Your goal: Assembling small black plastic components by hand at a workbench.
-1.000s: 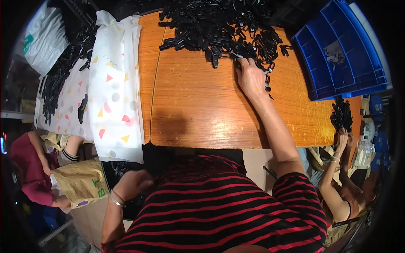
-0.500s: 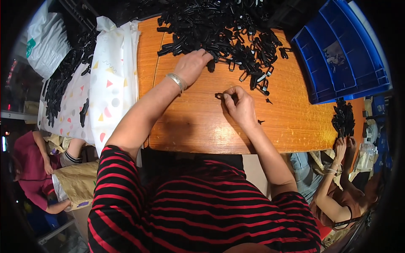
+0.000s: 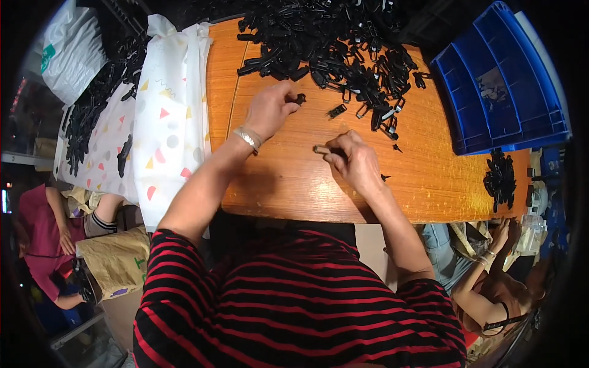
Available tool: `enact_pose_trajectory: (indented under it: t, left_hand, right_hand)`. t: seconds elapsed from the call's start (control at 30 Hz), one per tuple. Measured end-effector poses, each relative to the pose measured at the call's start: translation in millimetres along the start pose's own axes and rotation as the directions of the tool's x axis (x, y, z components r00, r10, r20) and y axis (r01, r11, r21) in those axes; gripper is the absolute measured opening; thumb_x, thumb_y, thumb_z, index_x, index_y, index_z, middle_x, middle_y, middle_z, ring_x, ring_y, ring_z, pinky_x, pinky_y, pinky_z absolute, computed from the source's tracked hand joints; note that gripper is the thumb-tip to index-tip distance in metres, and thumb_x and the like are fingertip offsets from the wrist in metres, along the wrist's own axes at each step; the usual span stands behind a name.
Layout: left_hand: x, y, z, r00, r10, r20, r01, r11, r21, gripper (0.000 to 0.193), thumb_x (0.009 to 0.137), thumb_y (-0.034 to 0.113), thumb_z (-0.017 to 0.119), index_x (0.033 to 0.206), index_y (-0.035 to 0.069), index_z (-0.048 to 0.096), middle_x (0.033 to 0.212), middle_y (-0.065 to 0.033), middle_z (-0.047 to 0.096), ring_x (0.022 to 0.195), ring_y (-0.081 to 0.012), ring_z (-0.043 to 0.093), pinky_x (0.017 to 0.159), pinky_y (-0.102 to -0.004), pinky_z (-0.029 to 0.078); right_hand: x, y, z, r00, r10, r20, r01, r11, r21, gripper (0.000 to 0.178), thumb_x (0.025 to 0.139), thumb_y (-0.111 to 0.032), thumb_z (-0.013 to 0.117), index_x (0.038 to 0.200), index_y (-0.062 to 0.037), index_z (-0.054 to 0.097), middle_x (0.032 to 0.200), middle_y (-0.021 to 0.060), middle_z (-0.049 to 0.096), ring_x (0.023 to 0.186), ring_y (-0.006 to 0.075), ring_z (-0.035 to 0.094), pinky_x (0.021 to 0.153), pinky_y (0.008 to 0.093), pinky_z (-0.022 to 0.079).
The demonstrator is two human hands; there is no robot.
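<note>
Between the thumb and fingers of my left hand (image 3: pixel 270 110) is a small black plastic part (image 3: pixel 299 99), just in front of a big heap of black plastic parts (image 3: pixel 319 43). To its right and nearer to me, my right hand (image 3: pixel 356 161) pinches a small clip-like frame piece (image 3: pixel 321 149), whose end sticks out to the left of the fingertips. The rest of that piece is hidden by the fingers. One loose black part (image 3: pixel 336 111) lies on the wooden table (image 3: pixel 276 193) between the hands and the heap.
A blue plastic bin (image 3: pixel 509 80) stands tilted at the right. Patterned white sheeting (image 3: pixel 172 122) covers the left side. A smaller black pile (image 3: pixel 500 180) lies at the right edge, near one co-worker (image 3: pixel 491 294). Another person (image 3: pixel 52 233) is at the left beside a brown paper sack (image 3: pixel 116 260).
My left hand has drawn back from the heap's edge with a black part in its fingers. My right hand still pinches its piece, now turned so its end looks lighter.
</note>
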State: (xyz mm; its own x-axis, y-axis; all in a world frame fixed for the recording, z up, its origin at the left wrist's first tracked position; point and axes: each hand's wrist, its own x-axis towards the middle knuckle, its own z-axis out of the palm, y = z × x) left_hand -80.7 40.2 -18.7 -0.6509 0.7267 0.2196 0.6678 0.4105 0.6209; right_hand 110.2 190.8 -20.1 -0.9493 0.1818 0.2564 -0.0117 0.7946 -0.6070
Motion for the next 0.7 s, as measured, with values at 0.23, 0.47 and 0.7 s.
enact_pose_trajectory:
  t: [0.23, 0.47, 0.7]
  left_hand:
    - [-39, 35, 2, 0.945, -0.287, 0.158, 0.258, 0.351, -0.9, 0.029, 0.09, 0.004, 0.063, 0.117, -0.003, 0.056, 0.097, -0.005, 0.066, 0.081, -0.0075, 0.062, 0.069, -0.0202, 0.051]
    - [-52, 50, -11, 0.961, -0.239, 0.139, 0.208, 0.295, -0.932, 0.028, 0.092, 0.006, 0.061, 0.118, -0.002, 0.056, 0.099, -0.0041, 0.066, 0.081, -0.007, 0.062, 0.068, -0.0187, 0.051]
    - [-57, 44, -6, 0.973, -0.201, 0.112, 0.18, 0.359, -0.916, 0.03, 0.092, 0.009, 0.061, 0.12, -0.001, 0.057, 0.095, -0.0011, 0.064, 0.072, -0.0029, 0.056, 0.062, -0.0166, 0.046]
  right_hand:
    - [26, -35, 7, 0.95, 0.19, -0.25, -0.1, 0.938, 0.333, 0.017, 0.086, -0.005, 0.067, 0.1, 0.0016, 0.06, 0.08, 0.0039, 0.06, 0.067, 0.0081, 0.055, 0.06, 0.0234, 0.046]
    - [34, -55, 15, 0.934, 0.186, -0.305, -0.008, 0.864, 0.503, 0.02, 0.086, -0.003, 0.067, 0.104, 0.0008, 0.06, 0.084, 0.0, 0.06, 0.07, 0.0039, 0.054, 0.062, 0.0188, 0.046]
    - [33, -51, 18, 0.945, 0.104, -0.309, 0.023, 0.924, 0.382, 0.019, 0.084, -0.002, 0.07, 0.101, -0.0013, 0.061, 0.084, 0.0004, 0.058, 0.067, 0.005, 0.052, 0.06, 0.0203, 0.045]
